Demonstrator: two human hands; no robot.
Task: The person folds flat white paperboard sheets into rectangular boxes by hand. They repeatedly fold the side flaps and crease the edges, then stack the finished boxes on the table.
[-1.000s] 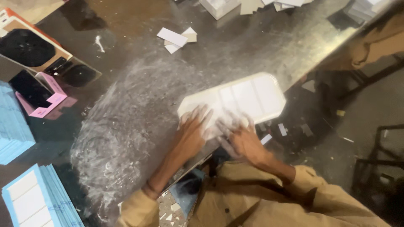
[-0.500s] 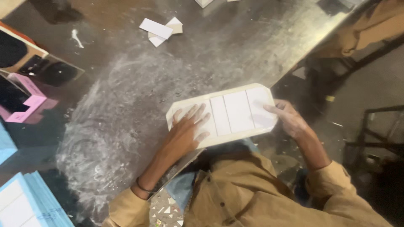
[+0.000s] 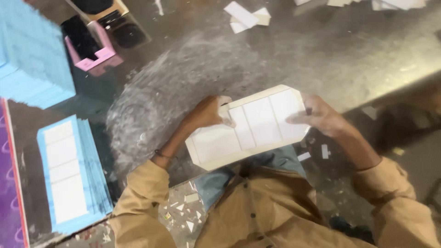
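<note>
Cream card sheet (image 3: 250, 126), flat with clipped corners and white panels, lies at the desk's (image 3: 330, 55) near edge, each end held in a hand's grip: left hand (image 3: 207, 112), right hand (image 3: 317, 115). Blue-edged stack (image 3: 73, 177) left; pink box (image 3: 96, 48), paper scraps (image 3: 248, 17) beyond on scuffed grey metal.

The card (image 3: 250, 126) is a flat, cream-white sheet with clipped corners, divided by creases into several rectangular panels. It lies tilted, right end higher, at the near table edge. One hand grips each of its ends.
</note>
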